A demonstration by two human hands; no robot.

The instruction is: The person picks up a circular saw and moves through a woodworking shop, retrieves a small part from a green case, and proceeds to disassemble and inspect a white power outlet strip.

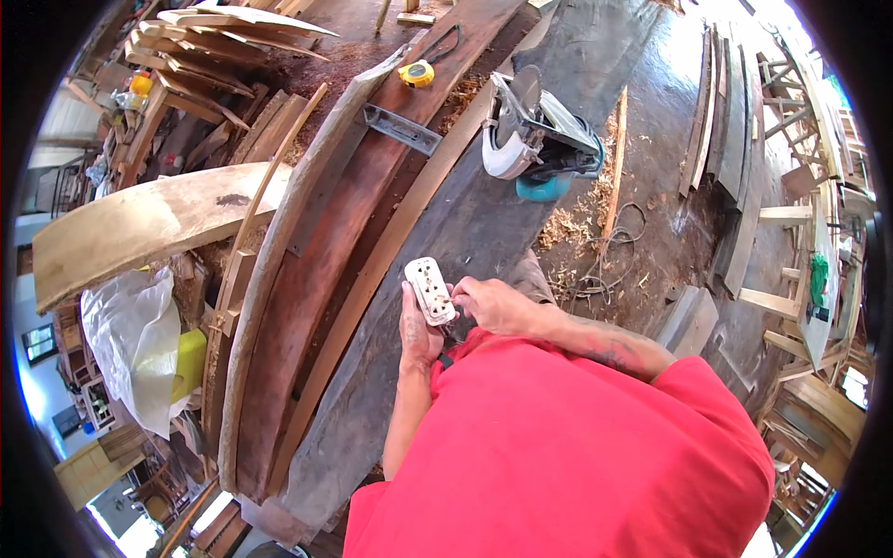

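My left hand (419,330) is wrapped round the left side of a white power strip (430,287) with several sockets, holding it upright above a long dark plank (465,214). My right hand (479,302) is closed at the right side of the strip, its fingertips bent against it; what they grip there is hidden. A teal and silver power saw (539,139) lies on the dark plank beyond my hands. Farther up, a yellow tape measure (417,73) and a metal square (402,129) rest on reddish-brown boards (316,256).
Stacked offcuts (200,51) and a pale curved board (139,219) are on the left, above white plastic sheeting (127,330) and a yellow container (189,363). Shavings (567,228) and a coiled cord (614,265) lie right of the plank. More boards (730,149) and timber frames (781,214) line the right.
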